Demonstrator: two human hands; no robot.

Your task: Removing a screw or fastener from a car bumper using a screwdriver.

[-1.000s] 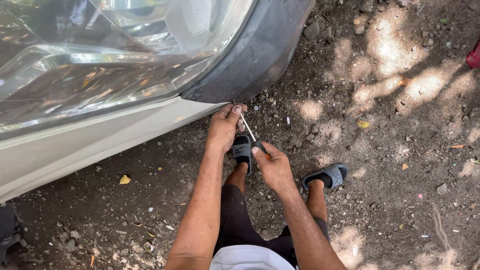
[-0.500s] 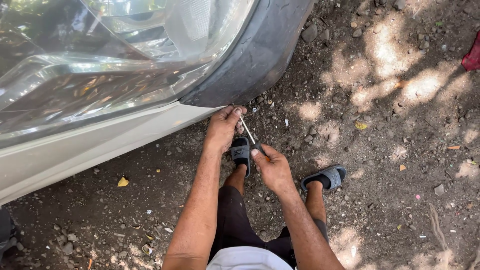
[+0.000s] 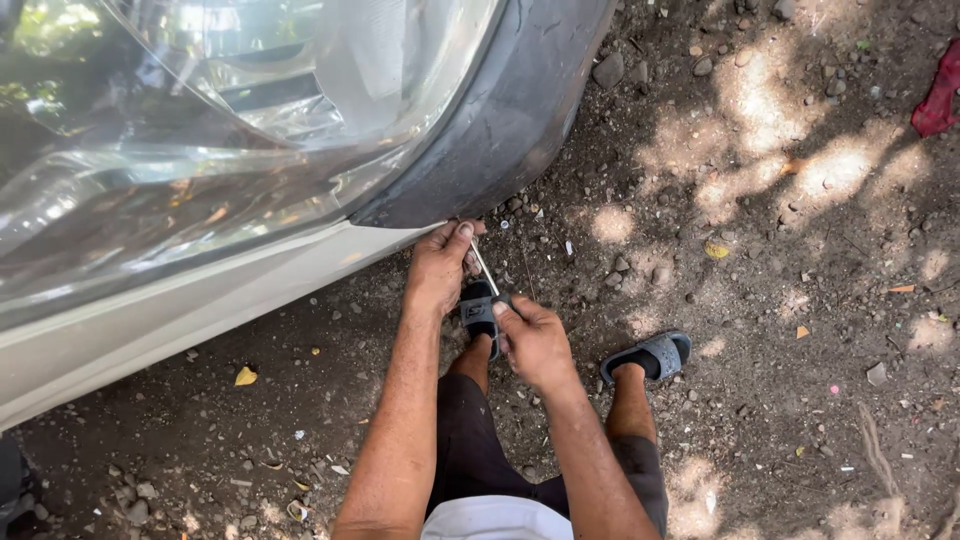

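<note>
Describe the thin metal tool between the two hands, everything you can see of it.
The tool is a slim, straight, silvery metal shaft, like a screwdriver blade. It slants from the lower edge of the car bumper down toward the right hand, which covers its lower end and any handle. The left hand pinches its upper end beside the pale body panel. The tip is hidden.

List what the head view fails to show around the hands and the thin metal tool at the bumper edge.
- Tool tip: the thin metal tool runs up behind the left hand, which hides what it meets.
- Tool handle: covered by the right hand, so its kind is unclear.
- Underside of the white bumper: faces away from the camera.
- Headlight: cut off by the top and left edges.
</note>
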